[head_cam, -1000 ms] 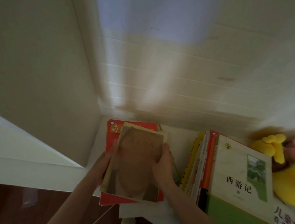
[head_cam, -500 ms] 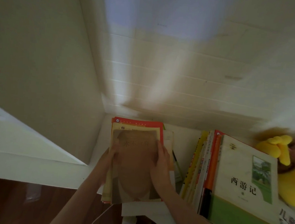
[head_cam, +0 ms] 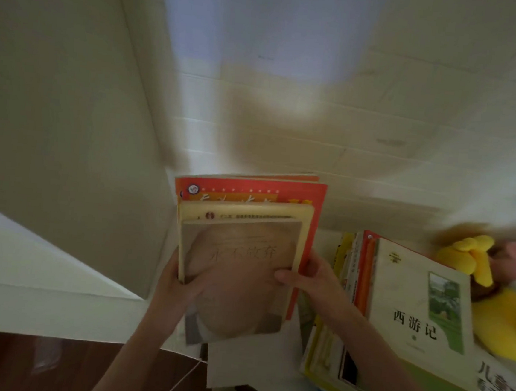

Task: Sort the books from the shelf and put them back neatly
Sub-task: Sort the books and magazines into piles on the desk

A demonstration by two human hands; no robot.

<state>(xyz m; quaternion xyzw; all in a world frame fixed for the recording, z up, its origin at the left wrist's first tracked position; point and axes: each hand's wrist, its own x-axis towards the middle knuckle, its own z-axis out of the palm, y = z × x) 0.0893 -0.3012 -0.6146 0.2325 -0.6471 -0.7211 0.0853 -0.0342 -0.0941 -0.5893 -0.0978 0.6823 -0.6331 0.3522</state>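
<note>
Both hands on the stack [head_cam: 242,256]: left hand [head_cam: 177,285] curled round its left edge, right hand [head_cam: 315,278] gripping the right edge, thumb across the tan cover. Stack's tipped up in the shelf [head_cam: 329,242] corner, just left of the other books [head_cam: 397,301].

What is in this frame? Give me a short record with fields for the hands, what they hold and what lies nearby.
left hand: grips the left edge of a stack of three books
right hand: grips the stack's right edge, thumb on the front cover
stack order, front to back: brown book, cream book, red book
nearby books: second pile at right, green and white book on top
other: yellow soft toy beyond that pile
image quality: dim, partly blurred
</note>
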